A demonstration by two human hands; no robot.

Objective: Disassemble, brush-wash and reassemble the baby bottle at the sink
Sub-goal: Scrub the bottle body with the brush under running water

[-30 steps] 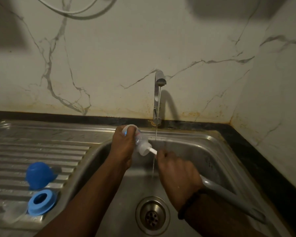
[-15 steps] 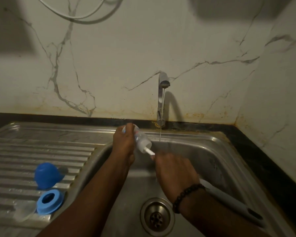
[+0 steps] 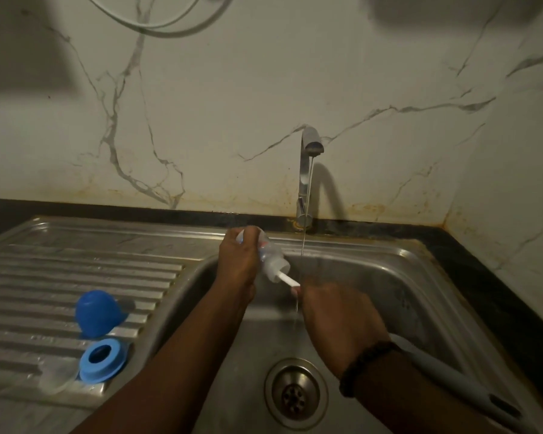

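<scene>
Over the sink (image 3: 398,261), the left hand (image 3: 237,261) grips the bottle (image 3: 271,261), fingers curled round its base end, mouth tilted down toward the right hand (image 3: 339,317). That hand is closed round the brush (image 3: 287,279); its white stem shows between grip and bottle mouth, with the head judged to be inside the bottle. The grey handle runs out behind the right wrist toward the near right of the basin.

A thin stream from the tap (image 3: 308,170) falls just beyond the right grip, passing beside the bottle mouth rather than into it.

Well to the left of the left grip, on the drainer, lie the cap (image 3: 96,313), the ring (image 3: 102,358) and a clear part, likely the teat (image 3: 55,375), touching the ring's edge.

Assessment: brushing of the bottle interior is in hand; disassembly appears complete.

Recommendations for this step:
- Hold the bottle firm and rotate it against the brush.
- Drive the brush fully to the base, then twist.
- Bring the mouth under the stream for flushing.
- Wet plastic may slip; maintain the full-finger grip.
</scene>
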